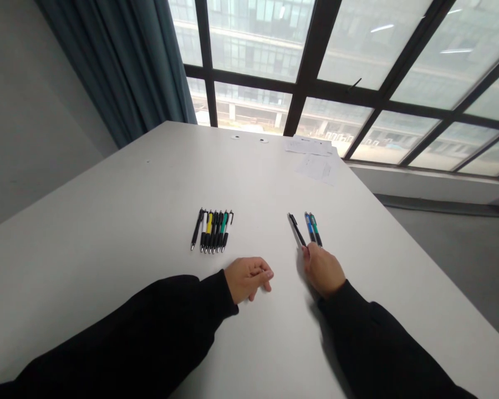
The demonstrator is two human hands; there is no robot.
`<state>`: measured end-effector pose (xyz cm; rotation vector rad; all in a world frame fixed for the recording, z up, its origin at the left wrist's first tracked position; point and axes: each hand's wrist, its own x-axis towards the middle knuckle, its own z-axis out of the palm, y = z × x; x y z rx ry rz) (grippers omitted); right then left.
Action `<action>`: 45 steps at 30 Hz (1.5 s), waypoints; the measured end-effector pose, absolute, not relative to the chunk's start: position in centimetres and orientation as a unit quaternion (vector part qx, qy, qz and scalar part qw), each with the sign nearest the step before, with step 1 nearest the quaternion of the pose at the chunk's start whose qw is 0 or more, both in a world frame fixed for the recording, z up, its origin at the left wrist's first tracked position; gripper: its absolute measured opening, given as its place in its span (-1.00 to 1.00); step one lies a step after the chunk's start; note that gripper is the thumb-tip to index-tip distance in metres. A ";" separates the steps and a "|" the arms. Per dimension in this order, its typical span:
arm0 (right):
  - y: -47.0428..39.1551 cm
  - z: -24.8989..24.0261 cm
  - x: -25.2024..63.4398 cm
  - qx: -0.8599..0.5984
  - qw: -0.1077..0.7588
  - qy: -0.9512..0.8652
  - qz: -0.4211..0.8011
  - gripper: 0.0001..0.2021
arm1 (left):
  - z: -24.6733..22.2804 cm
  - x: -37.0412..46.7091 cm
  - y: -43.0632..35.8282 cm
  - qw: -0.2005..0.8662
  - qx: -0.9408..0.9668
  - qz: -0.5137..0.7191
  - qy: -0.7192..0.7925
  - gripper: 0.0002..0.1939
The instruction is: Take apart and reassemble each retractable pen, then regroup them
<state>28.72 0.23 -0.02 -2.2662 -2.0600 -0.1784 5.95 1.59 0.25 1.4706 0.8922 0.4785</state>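
Observation:
My right hand [322,269] is closed on the lower end of a black pen [296,228], whose clip end points away from me. Just right of it lie a blue pen [310,226] and a green pen [315,228], side by side, their lower ends partly hidden by that hand. My left hand [248,278] rests on the table with its fingers curled in and the thumb against them; nothing shows in it. Beyond it, to the left, several pens lie in a row, among them a yellow pen [209,224], a white pen [228,228] and a black pen [197,228] at the left end.
Everything lies on a white table [158,216]. Sheets of paper [314,158] are at its far right corner, and two small round fittings [264,141] sit near the far edge. Behind stand a window [253,47] with dark frames and a blue curtain [128,61].

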 end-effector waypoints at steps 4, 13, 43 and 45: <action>0.5 0.2 28.9 -0.752 0.013 -0.656 -0.066 -0.71 | 0.3 5.9 1.6 0.626 0.641 0.207 0.393 -0.66; 0.8 0.8 29.0 -0.766 -0.005 -0.642 -0.041 -0.68 | 0.4 5.9 1.5 0.628 0.639 0.204 0.394 -0.66; 0.9 0.9 29.2 -0.789 -0.019 -0.614 -0.030 -0.65 | 0.0 5.8 1.5 0.623 0.650 0.201 0.385 -0.69; 0.9 0.9 29.2 -0.790 -0.020 -0.613 -0.028 -0.65 | 0.1 5.8 1.5 0.622 0.652 0.199 0.385 -0.69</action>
